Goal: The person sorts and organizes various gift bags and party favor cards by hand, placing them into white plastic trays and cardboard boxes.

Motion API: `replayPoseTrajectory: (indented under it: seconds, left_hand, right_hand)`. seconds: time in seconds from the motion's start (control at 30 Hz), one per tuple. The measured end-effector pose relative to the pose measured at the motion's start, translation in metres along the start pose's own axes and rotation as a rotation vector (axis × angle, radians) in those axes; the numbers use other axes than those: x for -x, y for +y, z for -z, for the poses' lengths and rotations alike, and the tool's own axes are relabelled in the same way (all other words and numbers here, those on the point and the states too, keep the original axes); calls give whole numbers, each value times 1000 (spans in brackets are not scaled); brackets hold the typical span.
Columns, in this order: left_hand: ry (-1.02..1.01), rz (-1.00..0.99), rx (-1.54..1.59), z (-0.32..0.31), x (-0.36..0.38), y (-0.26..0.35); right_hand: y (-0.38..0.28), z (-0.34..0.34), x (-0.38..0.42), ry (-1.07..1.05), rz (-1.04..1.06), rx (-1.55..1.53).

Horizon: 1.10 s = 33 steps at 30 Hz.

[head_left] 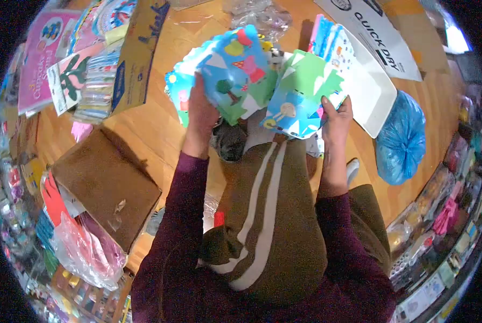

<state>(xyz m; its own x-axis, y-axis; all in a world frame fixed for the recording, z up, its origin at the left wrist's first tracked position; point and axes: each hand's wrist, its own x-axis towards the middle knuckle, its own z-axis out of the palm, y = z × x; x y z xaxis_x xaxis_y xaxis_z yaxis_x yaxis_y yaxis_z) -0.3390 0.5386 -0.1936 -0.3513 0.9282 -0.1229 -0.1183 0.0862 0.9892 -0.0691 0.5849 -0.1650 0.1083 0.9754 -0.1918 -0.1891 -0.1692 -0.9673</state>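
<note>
My left hand [202, 110] is closed on a stack of colourful printed cards [235, 72] with scalloped edges, showing a pink figure and a green tree on blue. To its right, my right hand [336, 116] pinches the edge of another printed piece [300, 97], green and blue with white triangles. The two sets are held up side by side above my lap, almost touching. Behind the right one, more patterned items [332, 43] stand in a white tray [373, 89]. Most of my left fingers are hidden behind the cards.
A cardboard box [138, 64] with packaged items is at the upper left, a brown box [106, 183] at the lower left. On the right lie a blue plastic bag [401, 140] and a QUICK DRY box [378, 32]. Clear plastic [260, 19] is at the top.
</note>
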Motion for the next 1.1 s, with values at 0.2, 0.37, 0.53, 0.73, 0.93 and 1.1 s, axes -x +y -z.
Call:
replayPoseTrajectory:
  seconds: [0.2,0.37,0.53,0.73,0.93,1.1]
  left_hand:
    - [134,322,763,11,1,-11]
    - [131,339,676,7,4,-1]
    - [148,327,611,4,7,3]
    - [150,325,581,-10,11,5]
    - [76,424,643,-17,16,2]
    - [-40,429,778,-26,18,-8]
  right_hand:
    - [-9,65,0,87,-5,-69]
    - [-8,122,22,99,-86,-9]
    - [19,155,40,63,-257,221]
    - [63,143,25,46,-280,407]
    - [83,139,20,385,34,1271]
    - [47,102,11,388,94,951]
